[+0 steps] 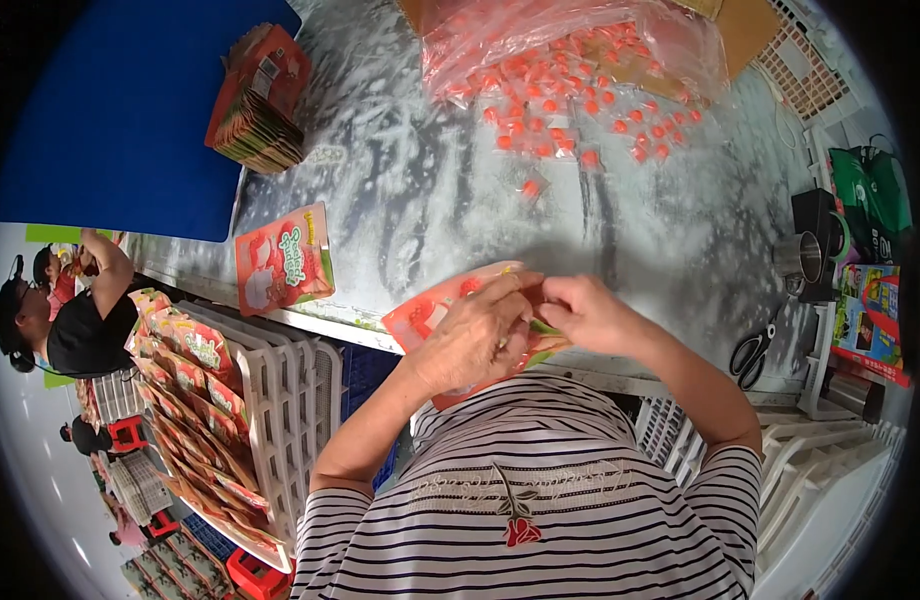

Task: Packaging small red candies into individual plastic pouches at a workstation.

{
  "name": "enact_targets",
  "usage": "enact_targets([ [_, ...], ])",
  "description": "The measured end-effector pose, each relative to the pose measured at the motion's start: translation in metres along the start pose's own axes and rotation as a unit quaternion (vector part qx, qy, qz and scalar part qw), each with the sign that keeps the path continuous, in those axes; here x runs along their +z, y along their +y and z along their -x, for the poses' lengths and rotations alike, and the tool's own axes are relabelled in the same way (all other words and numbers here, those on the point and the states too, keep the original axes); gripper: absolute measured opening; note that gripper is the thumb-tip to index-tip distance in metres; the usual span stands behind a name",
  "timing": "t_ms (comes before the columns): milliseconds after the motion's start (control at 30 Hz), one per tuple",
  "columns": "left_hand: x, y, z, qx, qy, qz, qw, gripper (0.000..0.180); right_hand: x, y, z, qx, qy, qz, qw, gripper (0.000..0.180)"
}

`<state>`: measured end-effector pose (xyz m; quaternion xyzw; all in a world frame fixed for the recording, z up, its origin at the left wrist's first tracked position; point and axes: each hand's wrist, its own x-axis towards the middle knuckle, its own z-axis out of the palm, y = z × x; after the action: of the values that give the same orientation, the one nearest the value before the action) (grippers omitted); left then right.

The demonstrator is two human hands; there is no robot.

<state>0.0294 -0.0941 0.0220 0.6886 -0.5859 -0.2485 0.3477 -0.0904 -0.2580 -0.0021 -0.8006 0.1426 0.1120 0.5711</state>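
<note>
Your left hand and right hand meet at the near edge of the grey surface, both pinching the top edge of one red pouch held between them; left fingers curl over its face, and the pouch shows mostly at their 9 o'clock. Another red pouch lies flat at 10 o'clock, a stack of pouches beyond it. Loose small orange sachets spill from a clear bag at 12 o'clock. Scissors lie at 3 o'clock.
</note>
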Motion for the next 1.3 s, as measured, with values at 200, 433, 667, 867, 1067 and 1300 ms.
enact_targets([
  [200,0.0,-0.002,0.009,0.033,0.056,-0.03,0.997,0.017,0.003,-0.028,0.015,-0.036,0.011,-0.001,0.999,0.034],
  [433,-0.01,0.022,0.01,0.06,0.053,0.033,0.996,0.018,-0.007,-0.032,0.003,0.01,-0.305,0.043,0.951,0.057],
  [667,-0.015,0.012,0.015,0.019,0.114,0.023,0.993,0.022,0.002,-0.048,0.012,-0.155,-0.081,0.084,0.981,0.044],
  [867,-0.025,0.011,0.023,-0.057,0.141,0.047,0.987,0.019,-0.011,-0.037,-0.008,-0.221,0.069,-0.094,0.968,0.014],
  [1067,-0.023,0.007,0.028,-0.057,0.146,-0.009,0.988,0.018,-0.059,0.027,-0.096,-0.229,0.366,0.212,0.877,0.026],
  [1300,-0.022,0.008,0.033,-0.075,0.155,0.003,0.985,0.018,-0.058,0.052,-0.141,-0.129,0.322,0.343,0.873,0.04],
])
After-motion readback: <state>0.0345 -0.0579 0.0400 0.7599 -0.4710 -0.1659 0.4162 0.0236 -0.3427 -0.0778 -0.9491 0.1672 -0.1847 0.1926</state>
